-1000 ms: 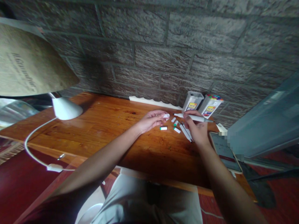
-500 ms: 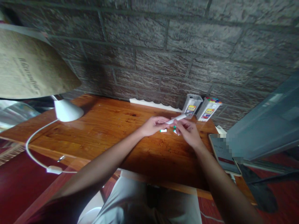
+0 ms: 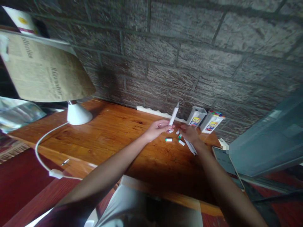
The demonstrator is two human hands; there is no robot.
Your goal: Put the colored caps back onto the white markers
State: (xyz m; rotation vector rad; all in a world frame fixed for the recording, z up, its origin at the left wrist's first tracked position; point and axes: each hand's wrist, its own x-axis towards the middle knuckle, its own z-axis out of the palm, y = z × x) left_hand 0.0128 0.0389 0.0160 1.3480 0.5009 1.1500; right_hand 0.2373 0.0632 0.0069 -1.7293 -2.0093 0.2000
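Note:
My left hand (image 3: 159,127) pinches the lower end of a white marker pen (image 3: 174,114) that points up and away over the wooden desk (image 3: 113,135). My right hand (image 3: 189,134) is just right of it, fingers curled close to the desk over small white caps (image 3: 181,142) and other white markers (image 3: 191,147); what its fingers grip is hidden. One cap with a green end (image 3: 168,139) lies on the wood below my left hand. Two marker boxes (image 3: 197,116) stand against the brick wall, the right one (image 3: 211,121) showing coloured caps.
A white lamp base (image 3: 78,114) with a paper shade (image 3: 44,75) stands at the left, its cord (image 3: 41,157) looping off the desk edge. A phone (image 3: 228,165) lies at the right edge. A white strip (image 3: 156,112) lies along the wall.
The marker passed from my right hand to my left and swung from lying level to pointing upward. My right hand dropped toward the caps. The view tilted and shifted.

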